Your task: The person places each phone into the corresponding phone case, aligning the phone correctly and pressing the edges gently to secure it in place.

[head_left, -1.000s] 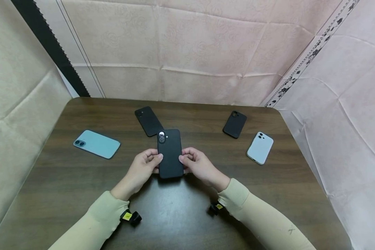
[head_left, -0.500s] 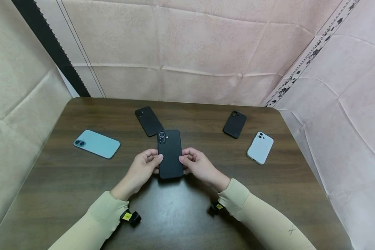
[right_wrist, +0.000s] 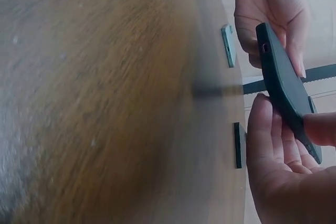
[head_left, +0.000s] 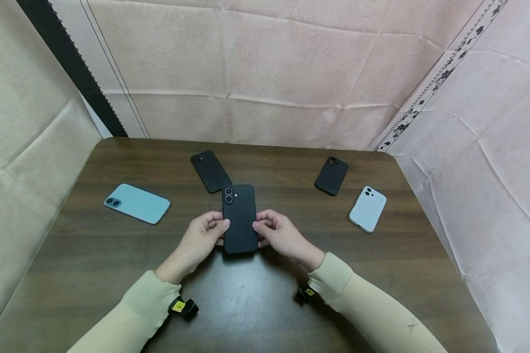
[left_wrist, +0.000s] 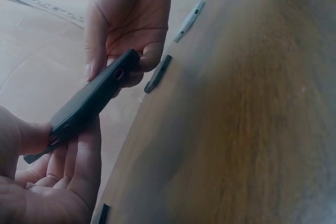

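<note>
We see the black phone (head_left: 240,220) held above the wood-grained bench (head_left: 247,314), its back facing up: the left hand (head_left: 200,238) pinches one long edge, the right hand (head_left: 287,238) the other, thumbs on top and fingers beneath. We judge it a stiff, fairly light slab, its matte cover more grippy than slick, though a drop could crack it. The long sides seem our best hold, clear of the round camera lenses (head_left: 228,191). Its corners are rounded; the pale blue phone (head_left: 139,203) looks smoother, the cloth (head_left: 291,63) behind creased.
</note>
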`<action>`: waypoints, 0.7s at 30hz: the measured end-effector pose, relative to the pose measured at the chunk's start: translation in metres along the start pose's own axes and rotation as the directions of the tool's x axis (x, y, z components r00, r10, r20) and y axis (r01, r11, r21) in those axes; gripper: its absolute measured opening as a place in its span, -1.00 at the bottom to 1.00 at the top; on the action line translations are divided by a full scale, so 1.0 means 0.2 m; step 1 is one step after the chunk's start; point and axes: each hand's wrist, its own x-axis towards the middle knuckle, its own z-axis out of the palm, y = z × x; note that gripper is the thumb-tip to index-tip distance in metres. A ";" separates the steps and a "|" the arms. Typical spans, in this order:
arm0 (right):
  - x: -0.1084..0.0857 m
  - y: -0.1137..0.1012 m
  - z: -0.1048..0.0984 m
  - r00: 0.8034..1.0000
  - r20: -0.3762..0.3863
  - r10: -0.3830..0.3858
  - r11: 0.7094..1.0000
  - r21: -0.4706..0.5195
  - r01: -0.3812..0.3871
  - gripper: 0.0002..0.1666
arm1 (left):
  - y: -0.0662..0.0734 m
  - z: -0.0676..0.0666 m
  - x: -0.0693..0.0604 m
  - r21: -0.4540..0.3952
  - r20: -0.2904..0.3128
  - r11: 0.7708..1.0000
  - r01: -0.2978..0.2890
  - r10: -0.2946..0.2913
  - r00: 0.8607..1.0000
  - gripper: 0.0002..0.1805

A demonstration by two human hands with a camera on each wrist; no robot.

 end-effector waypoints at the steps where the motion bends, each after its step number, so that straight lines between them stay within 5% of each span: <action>1: 0.00 0.00 0.00 1.000 0.003 -0.002 1.000 -0.005 0.002 -0.72 | 0.00 0.00 0.00 0.009 -0.003 1.000 -0.001 0.001 1.000 -0.67; 7: 0.00 0.00 -0.02 0.998 -0.010 -0.062 0.987 -0.151 0.059 -0.70 | -0.03 -0.03 0.00 0.080 -0.019 0.997 0.016 -0.015 1.000 -0.68; 12: -0.01 -0.01 -0.08 0.978 -0.128 -0.163 0.901 -0.424 0.095 -0.56 | -0.07 -0.07 -0.01 0.130 -0.041 0.991 0.035 -0.030 0.999 -0.66; 16: -0.03 -0.01 -0.13 0.947 -0.155 -0.282 0.730 -0.675 0.106 -0.26 | -0.10 -0.12 -0.03 0.159 -0.053 0.986 0.053 -0.045 0.998 -0.68; 21: -0.04 0.05 -0.22 0.901 -0.101 -0.422 0.399 -0.913 0.084 -0.06 | -0.13 -0.17 -0.04 0.187 -0.043 0.979 0.079 -0.072 0.996 -0.62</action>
